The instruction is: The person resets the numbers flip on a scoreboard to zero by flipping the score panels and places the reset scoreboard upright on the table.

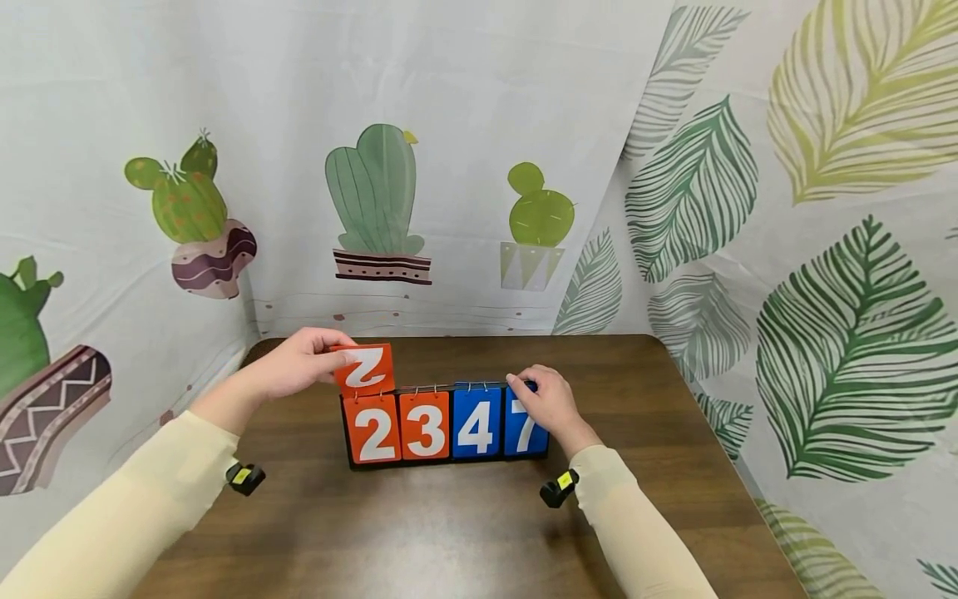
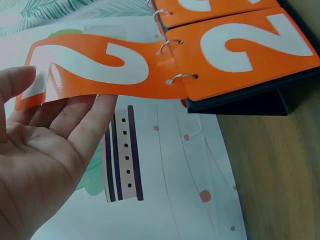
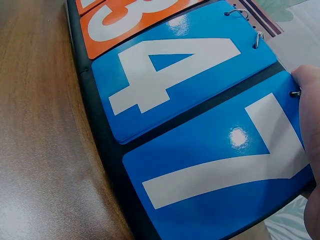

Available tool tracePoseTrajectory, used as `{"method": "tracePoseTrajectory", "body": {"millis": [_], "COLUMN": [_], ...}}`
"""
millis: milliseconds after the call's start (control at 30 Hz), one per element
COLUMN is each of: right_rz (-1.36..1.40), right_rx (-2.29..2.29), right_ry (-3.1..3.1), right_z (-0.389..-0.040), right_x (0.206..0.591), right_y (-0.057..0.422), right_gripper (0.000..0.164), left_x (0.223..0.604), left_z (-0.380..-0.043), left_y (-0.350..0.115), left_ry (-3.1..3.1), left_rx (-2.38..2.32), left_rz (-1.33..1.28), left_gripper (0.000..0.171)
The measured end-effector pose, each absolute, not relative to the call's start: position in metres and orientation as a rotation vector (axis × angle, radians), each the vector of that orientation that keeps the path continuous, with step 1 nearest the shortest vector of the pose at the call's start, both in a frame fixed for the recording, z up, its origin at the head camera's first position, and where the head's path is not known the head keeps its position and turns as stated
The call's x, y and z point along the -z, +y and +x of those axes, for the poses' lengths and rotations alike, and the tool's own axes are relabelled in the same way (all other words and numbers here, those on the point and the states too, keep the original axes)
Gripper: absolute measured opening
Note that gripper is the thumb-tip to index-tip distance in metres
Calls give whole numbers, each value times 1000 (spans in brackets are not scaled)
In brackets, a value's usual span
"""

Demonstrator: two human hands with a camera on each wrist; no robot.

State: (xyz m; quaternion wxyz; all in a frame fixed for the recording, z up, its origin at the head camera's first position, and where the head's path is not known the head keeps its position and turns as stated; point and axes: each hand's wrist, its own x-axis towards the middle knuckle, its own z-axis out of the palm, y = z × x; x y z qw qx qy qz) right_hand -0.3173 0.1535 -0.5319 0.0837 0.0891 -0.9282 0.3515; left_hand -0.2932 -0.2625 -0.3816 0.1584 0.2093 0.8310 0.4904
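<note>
Tabletop (image 1: 441, 532) with a flip scoreboard standing near its far edge, held at both ends. The flip scoreboard (image 1: 451, 424), reading 2, 3, 4, 7 from left to right, is probably light, its black frame (image 3: 95, 110) fairly stiff; a tug on one end might slide or tip it, so the frame's top corner makes a sound bracing point. The right hand (image 1: 552, 403) grips that upper right corner, thumb at the front; how its fingers close behind cannot be told. The left hand (image 1: 303, 364) has its fingers clamped on the free end of the raised orange card (image 1: 364, 371), thumb on one face and fingers on the other. That card bows along its length in the left wrist view, suggesting thin, springy plastic; the sheen on the blue 7 card (image 1: 516, 445) suggests a slippery face, best pinched at the free edge. The smallest parts, the metal rings (image 2: 182, 76), serve as hinges; a sideways pull there could tear the punched holes.
</note>
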Motion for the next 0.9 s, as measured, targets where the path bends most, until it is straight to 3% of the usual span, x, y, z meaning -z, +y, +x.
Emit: {"method": "tracePoseTrajectory", "body": {"millis": [233,533,900], "right_rz": [280,281,263], "right_rx": [-1045,-1042,-1052], "right_ry": [-2768,-2774,-2769], "right_z": [-318,-319,-319], "right_x": [533,534,533], "right_y": [154,154,154], "right_gripper": [40,41,42], "left_x": [397,423,461], "left_z": [-270,-237,-219], "left_y": [-256,-238,-229], "left_ry": [2614,2852,3061], "left_rx": [-1252,-993,-566], "left_rz": [777,944,1262], "left_gripper": [12,24,16]}}
